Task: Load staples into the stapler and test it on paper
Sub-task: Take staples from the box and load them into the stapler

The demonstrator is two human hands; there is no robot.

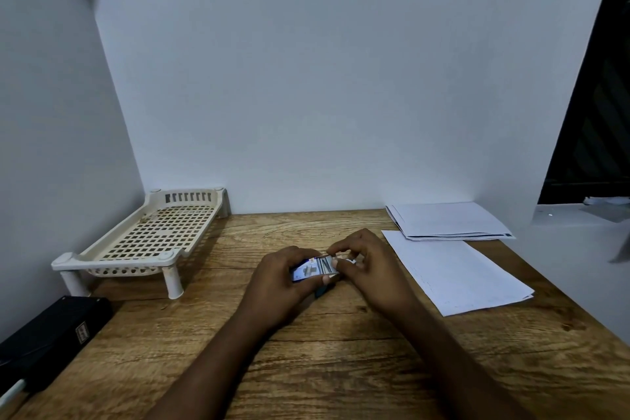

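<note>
Staple box, label blurred, pinched between left hand and right hand.

Both forearms reach forward and converge. The left hand curls round a small box; the right hand pinches its end.
</note>
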